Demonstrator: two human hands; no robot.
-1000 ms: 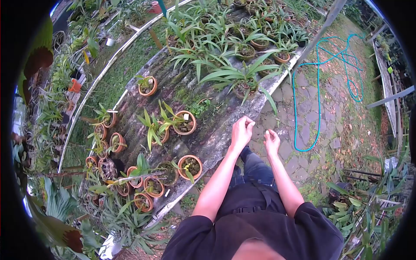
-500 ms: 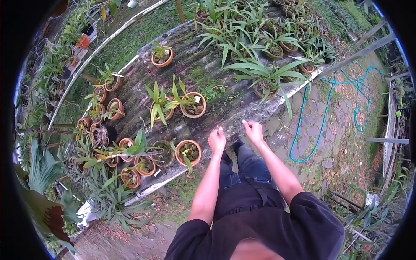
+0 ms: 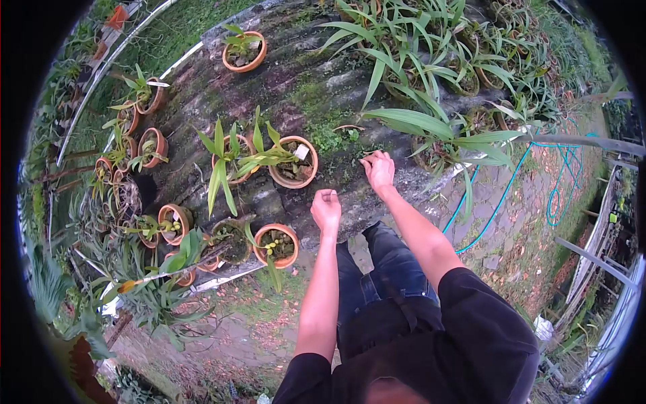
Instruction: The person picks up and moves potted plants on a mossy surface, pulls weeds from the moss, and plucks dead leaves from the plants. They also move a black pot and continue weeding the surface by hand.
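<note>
My left hand (image 3: 327, 207) is closed with its fingers curled in, above the near edge of the mossy corrugated bench (image 3: 269, 101). Whatever it may hold is hidden. Farther forward and to the right, my right hand (image 3: 379, 168) is pinched over the bench top. I cannot make out anything between its fingertips. The nearest pot is a terracotta one with a leafy plant and a white tag (image 3: 295, 161), just beyond my left hand. Small green weeds (image 3: 328, 140) grow on the bench ahead of my hands, beside a thin curved brown piece (image 3: 349, 127).
Several potted plants line the bench's left side, including a terracotta pot with yellow buds (image 3: 276, 246). Long-leaved plants (image 3: 431, 128) crowd the right. A teal hose (image 3: 496, 203) lies on the stone paving (image 3: 515, 222), and a metal bar (image 3: 585, 140) crosses at right.
My right hand has reached forward over the bench, while my left hand has shifted slightly left. The view has moved closer to the bench.
</note>
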